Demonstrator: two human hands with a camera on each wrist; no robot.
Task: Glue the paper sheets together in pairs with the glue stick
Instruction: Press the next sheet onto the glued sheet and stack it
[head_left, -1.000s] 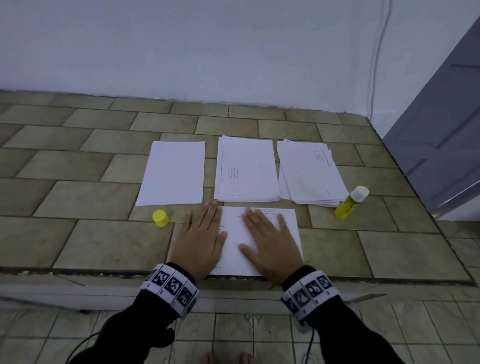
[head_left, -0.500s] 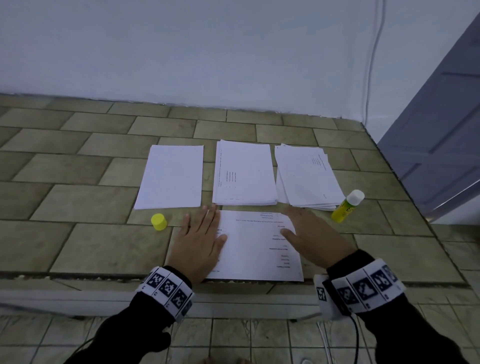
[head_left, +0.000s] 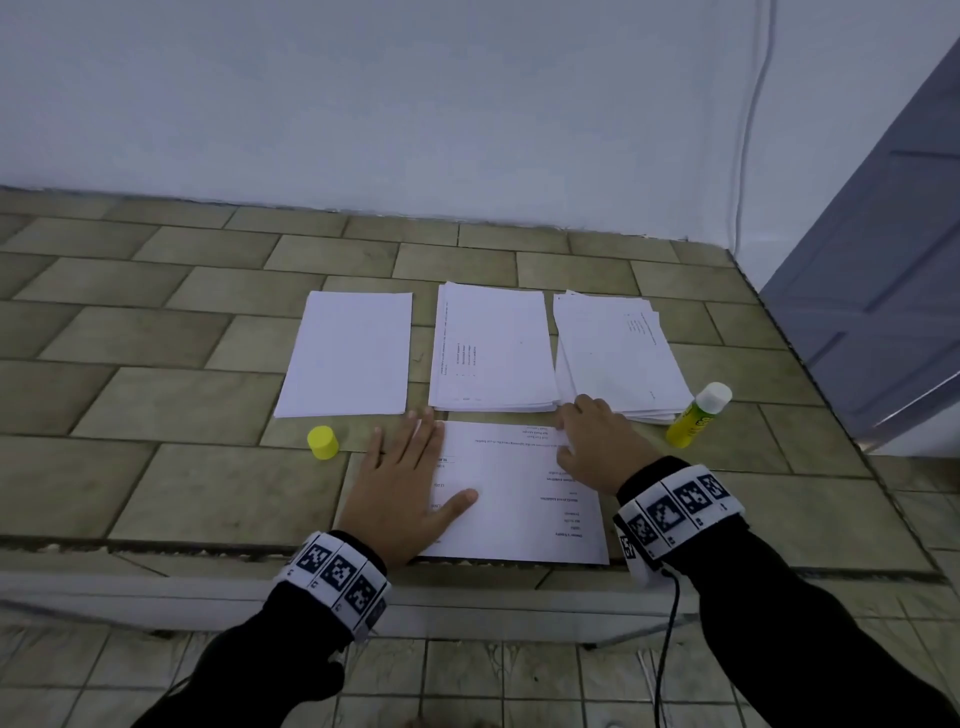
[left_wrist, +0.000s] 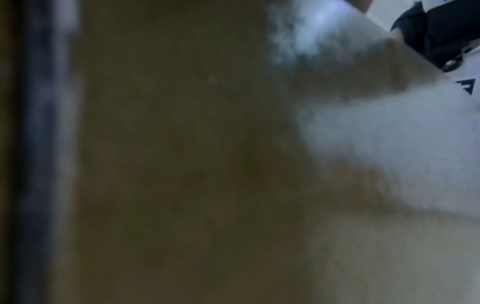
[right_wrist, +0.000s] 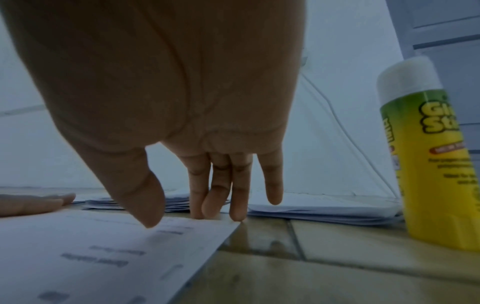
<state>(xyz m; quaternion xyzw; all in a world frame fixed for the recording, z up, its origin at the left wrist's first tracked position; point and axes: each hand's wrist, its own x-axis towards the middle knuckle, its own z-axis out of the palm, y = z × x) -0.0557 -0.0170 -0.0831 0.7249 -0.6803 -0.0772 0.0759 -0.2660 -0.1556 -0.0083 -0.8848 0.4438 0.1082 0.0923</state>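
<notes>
A printed paper sheet (head_left: 514, 499) lies on the tiled ledge near its front edge. My left hand (head_left: 410, 483) lies flat on the sheet's left side, fingers straight. My right hand (head_left: 592, 447) rests with straight fingertips (right_wrist: 236, 211) on the sheet's far right corner (right_wrist: 207, 228). The yellow glue stick (head_left: 696, 415) stands uncapped with its white tip up, right of that hand and apart from it; the right wrist view has the glue stick (right_wrist: 428, 156) close by. Its yellow cap (head_left: 322, 442) sits left of my left hand. The left wrist view is dark and blurred.
Three paper piles lie behind the sheet: a blank one (head_left: 348, 353) at left, a printed stack (head_left: 493, 348) in the middle, a looser stack (head_left: 618, 353) at right. A white wall with a cable (head_left: 748, 130) rises behind, and a grey door (head_left: 883, 280) stands at right.
My right hand slid from the middle of the sheet to its far right corner, nearer the glue stick. The left hand stayed flat on the left side.
</notes>
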